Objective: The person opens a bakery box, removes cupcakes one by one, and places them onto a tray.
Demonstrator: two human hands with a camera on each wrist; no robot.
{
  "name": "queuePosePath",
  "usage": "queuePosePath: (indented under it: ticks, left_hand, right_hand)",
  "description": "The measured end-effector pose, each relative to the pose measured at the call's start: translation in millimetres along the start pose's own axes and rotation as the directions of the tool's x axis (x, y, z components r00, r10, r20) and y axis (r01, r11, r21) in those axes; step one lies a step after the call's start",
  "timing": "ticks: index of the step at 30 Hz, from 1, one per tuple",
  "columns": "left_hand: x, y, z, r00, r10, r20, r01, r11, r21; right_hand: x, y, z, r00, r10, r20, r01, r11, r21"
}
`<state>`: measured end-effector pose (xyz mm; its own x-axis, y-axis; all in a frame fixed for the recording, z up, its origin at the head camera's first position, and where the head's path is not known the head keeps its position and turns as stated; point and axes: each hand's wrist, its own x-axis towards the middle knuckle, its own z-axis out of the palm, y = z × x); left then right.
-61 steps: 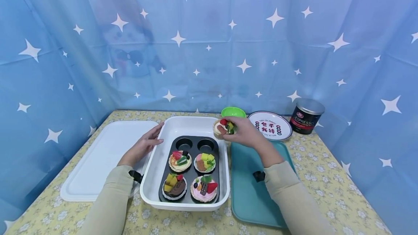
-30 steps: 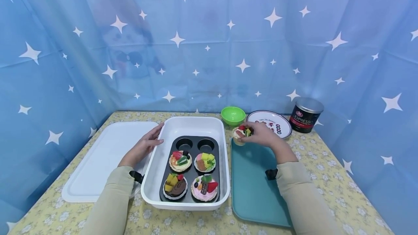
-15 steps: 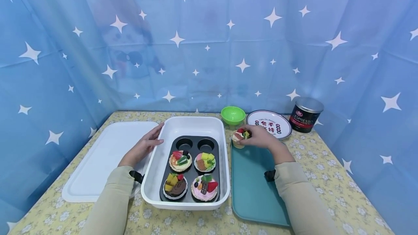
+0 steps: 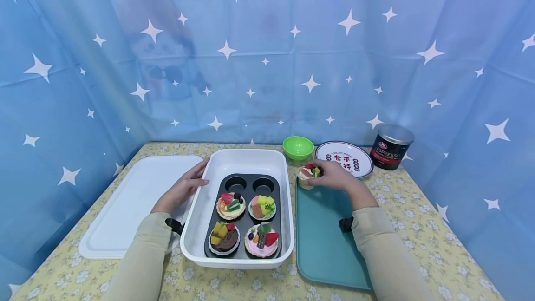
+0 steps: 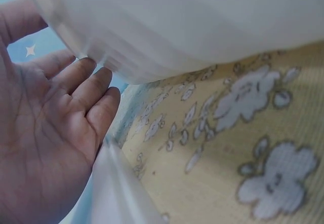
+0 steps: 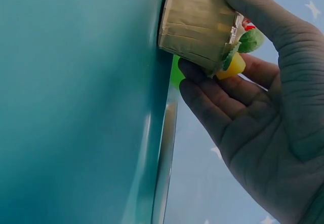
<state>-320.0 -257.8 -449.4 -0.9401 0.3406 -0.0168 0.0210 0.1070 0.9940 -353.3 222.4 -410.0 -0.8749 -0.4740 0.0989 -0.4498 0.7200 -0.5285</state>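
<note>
White, deep rectangular basin (image 4: 236,264), holding a dark six-cup muffin pan (image 4: 249,185), meets the left hand (image 4: 184,188), its fingers loosely extended along the rim; farther off, the right hand (image 4: 334,176) pinches a beige-cupped, fruit-topped tart (image 4: 306,178) at the teal rectangular tray's (image 4: 322,236) far left corner. Releasing evenly, base flat, looks surest. Two seconds earlier, the tart hung by the basin's right rim.

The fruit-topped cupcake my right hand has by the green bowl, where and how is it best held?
Probably by the bare wall of the cupcake, pinched on opposite sides just under the rim, coming from the right over the teal tray. The wall tapers toward the base, while fruit crowds the top; the white box and green bowl stand close on its left and far sides.
</note>
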Motion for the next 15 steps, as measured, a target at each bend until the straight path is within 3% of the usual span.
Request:
queuePosePath:
  ticks: [15]
  left_hand:
    - [0.9,-0.2,-1.8,1.0,0.006,0.005,-0.006,1.0,-0.009]
  right_hand:
    - [1.3,2.3,1.0,1.0,0.024,0.015,-0.025,0.999,0.041]
